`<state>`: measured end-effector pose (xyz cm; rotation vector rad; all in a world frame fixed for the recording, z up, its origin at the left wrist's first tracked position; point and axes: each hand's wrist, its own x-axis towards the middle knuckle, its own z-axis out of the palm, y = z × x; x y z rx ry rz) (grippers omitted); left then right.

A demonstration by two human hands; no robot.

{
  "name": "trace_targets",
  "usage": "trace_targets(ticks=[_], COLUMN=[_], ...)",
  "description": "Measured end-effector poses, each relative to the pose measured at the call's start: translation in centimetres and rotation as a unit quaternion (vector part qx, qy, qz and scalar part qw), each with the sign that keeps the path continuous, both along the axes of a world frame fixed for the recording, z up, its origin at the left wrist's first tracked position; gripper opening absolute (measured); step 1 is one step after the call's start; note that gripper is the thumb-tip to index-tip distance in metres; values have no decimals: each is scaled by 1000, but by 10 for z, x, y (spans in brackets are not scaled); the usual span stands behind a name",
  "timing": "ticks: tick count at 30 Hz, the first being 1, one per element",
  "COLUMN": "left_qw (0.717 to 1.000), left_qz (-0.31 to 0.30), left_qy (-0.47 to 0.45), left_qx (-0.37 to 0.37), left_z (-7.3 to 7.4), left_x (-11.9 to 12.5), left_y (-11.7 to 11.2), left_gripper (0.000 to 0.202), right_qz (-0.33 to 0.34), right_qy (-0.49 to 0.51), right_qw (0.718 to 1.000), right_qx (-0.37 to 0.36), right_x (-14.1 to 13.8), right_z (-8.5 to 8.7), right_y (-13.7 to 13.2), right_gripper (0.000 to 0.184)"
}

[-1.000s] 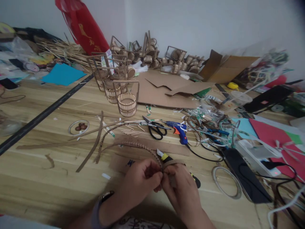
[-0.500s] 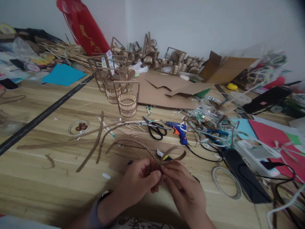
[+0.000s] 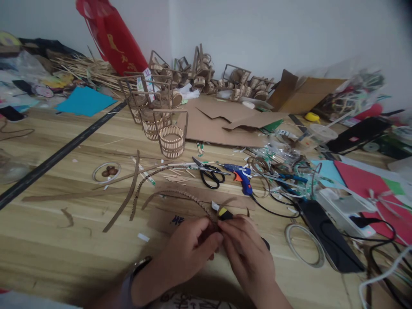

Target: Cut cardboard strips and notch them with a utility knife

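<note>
Both hands meet over the front of the table on a narrow brown cardboard strip (image 3: 189, 195), whose ridged, scored length arcs away to the left. My left hand (image 3: 191, 246) is closed on the strip with thumb and fingers. Fingertips pressed together, my right hand (image 3: 249, 251) pinches it close beside the left; the exact grip is hidden. Just beyond the fingers lies a black and yellow utility knife (image 3: 225, 213), partly covered by my right hand. Another ridged strip (image 3: 138, 189) and a plain cardboard strip (image 3: 124, 206) rest to the left.
Black scissors (image 3: 212, 176) and a blue glue gun (image 3: 243, 178) lie ahead. A small slatted bucket (image 3: 172, 141) stands behind them, with several more further back. To the right are a tape ring (image 3: 305, 245), a dark phone (image 3: 331, 236) and a power strip (image 3: 346, 210) with cables.
My hands have shifted slightly, and the strip's looped free end by my right hand has swung down, showing more of the knife. The left part of the strip stays put.
</note>
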<state>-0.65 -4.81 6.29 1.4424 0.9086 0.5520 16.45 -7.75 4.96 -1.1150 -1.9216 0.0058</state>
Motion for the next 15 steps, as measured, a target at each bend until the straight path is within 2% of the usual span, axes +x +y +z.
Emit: trace_targets(ticks=[4,9,12,15], left_qw=[999,991,986,977], left_qz=[-34,-54,-29,19], left_qy=[30,85,114,135], left_qx=[24,82,117,166], left_z=[6,14,16,18], left_x=[-2,-1,-2,-6], left_y=[1,-1,-4,-9], left_gripper=[27,25,27,29], right_qz=[19,-49,-96,-99], right_qy=[10,67,139,192], right_qw=[1000,995,981,967], right_qx=[-5,-48,-99,-137], right_x=[1,1,5,12], right_z=[5,8,4,1], right_y=[2,1,-1,-1], right_gripper=[24,16,13,10])
